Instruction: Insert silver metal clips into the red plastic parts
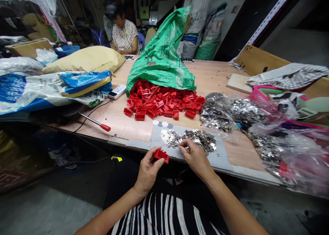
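My left hand (148,170) grips a small red plastic box-shaped part (161,155) between thumb and fingers, just in front of the table edge. The part is hollow, with its open side tilted upward. My right hand (194,157) reaches over the grey mat (218,156), its thumb and forefinger pinched at the near edge of the small shiny metal pieces. What lies between those fingertips is too small to make out. Two heaps sit side by side on the mat: a brighter silver heap (169,138) on the left and a darker metal heap (205,140) on the right.
A green woven sack (161,63) spills many red plastic parts (164,103) onto the table. Clear bags of metal pieces (218,111) lie to the right, beside a pink basket (259,94). A red-tipped lever (105,127) juts out at left. Another person (125,36) sits across the table.
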A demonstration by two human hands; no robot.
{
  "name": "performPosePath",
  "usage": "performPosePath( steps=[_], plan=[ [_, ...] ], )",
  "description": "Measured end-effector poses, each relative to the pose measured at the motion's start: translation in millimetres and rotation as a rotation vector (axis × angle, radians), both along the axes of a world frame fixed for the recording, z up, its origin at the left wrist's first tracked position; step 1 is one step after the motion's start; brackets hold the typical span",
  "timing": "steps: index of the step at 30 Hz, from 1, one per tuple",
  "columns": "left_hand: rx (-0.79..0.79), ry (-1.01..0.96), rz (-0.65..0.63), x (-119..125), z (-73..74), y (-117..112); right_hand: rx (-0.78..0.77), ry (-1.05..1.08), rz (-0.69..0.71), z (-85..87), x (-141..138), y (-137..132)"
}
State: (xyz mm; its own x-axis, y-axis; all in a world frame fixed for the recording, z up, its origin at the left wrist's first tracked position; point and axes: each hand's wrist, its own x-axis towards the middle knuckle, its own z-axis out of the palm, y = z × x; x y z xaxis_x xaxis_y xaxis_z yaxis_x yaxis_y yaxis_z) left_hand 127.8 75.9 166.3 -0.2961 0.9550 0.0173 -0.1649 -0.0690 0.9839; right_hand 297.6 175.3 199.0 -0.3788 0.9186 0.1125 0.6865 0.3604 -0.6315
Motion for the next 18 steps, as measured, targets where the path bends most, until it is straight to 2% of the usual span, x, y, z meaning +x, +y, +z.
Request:
performPosePath(
  steps=[4, 6, 10, 14, 18],
  plan=[
    [0.000, -0.038, -0.015, -0.4, -0.8, 4.2, -0.104, 0.165, 0.046, 3.6, 0.6, -7.4],
    [-0.007, -0.086, -0.033, 0.7, 0.6, 6.0, -0.105, 0.206, 0.105, 7.3, -0.6, -12.4],
    [-0.030, -0.149, -0.056, 4.0, 6.0, 6.7, 0.021, 0.194, 0.251, 13.8, -4.2, -21.9],
    [-0.029, -0.186, -0.092, 5.9, 8.6, 6.7, 0.148, 0.192, 0.368, 12.6, -5.4, -26.7],
    [-0.028, -0.232, -0.104, 5.8, 8.5, 9.3, 0.182, 0.147, 0.473, 11.1, -1.8, -27.4]
  ],
)
